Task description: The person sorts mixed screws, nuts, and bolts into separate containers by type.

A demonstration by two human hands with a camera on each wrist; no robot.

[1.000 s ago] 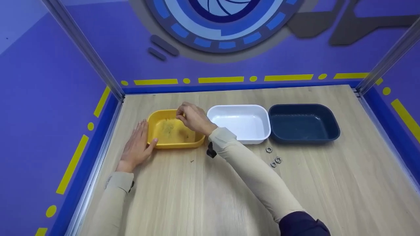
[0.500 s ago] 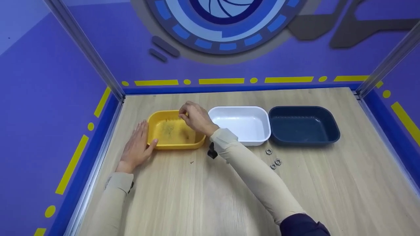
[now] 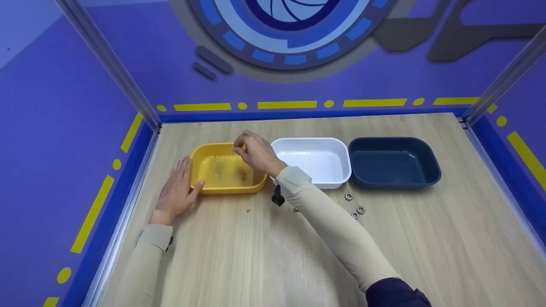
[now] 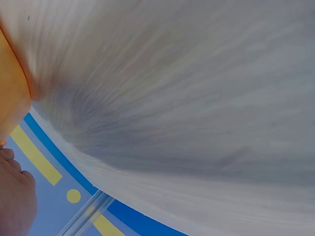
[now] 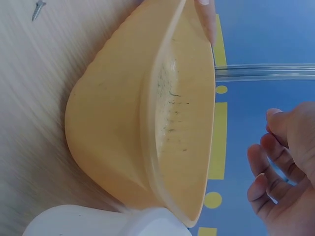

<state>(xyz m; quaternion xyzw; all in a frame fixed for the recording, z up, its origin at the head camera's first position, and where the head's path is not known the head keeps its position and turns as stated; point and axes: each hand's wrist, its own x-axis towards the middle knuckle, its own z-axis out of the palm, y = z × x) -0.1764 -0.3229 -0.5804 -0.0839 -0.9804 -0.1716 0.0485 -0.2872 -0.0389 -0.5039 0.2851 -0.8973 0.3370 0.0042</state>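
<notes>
My left hand [image 3: 175, 192] lies along the left end of a yellow tray [image 3: 228, 189], fingers extended against its side and thumb over the front rim. Above the tray's right half hovers my right hand [image 3: 256, 151], thumb and forefinger brought close together. In the right wrist view its other fingers [image 5: 258, 189] are bent; I cannot tell whether a small piece sits between the fingertips. Small dark, thin bits [image 5: 170, 113] are scattered over the tray's inside. A small screw [image 5: 38, 10] lies on the wooden table in front of the tray.
A white tray [image 3: 313, 184] stands just right of the yellow one, with a dark blue tray [image 3: 394, 185] beside it. Several hex nuts [image 3: 349, 196] lie in front of these two. A purple panel wall [image 3: 290, 89] closes off the back.
My right hand has shifted slightly to the right over the yellow tray. The left hand keeps its place at the tray's end.
</notes>
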